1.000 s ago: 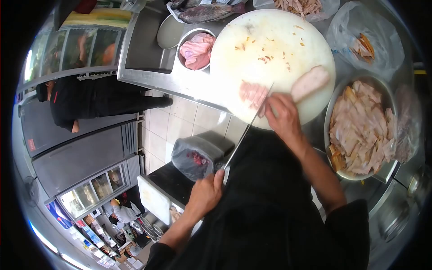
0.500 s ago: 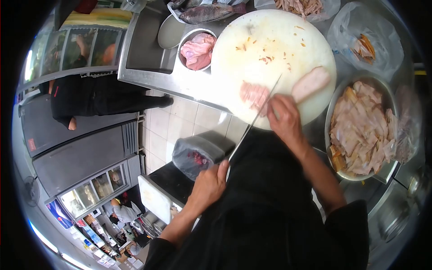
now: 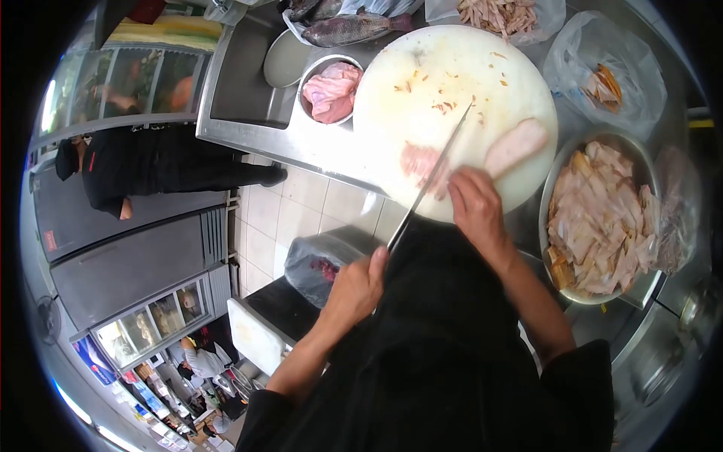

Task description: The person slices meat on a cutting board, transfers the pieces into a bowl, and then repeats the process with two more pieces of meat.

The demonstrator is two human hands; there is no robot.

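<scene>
Meat (image 3: 419, 160) on board (image 3: 444, 64), tiled floor (image 3: 265, 212), perhaps fridges (image 3: 139, 252)

**Fisheye frame: hot centre, black corners**

Cutting board (image 3: 452, 64) bright, washing out toward its left edge; steel counter (image 3: 324, 147) beside it glares white. Light strips (image 3: 117, 438) overexposed at lower left. Black apron (image 3: 429, 324) nearly swallows detail. Sliced meat (image 3: 420, 161) soft and pale (motion or glare, can't tell). Straight lines bow hard near the rim; background shelves (image 3: 154, 399) too small to resolve.
</scene>
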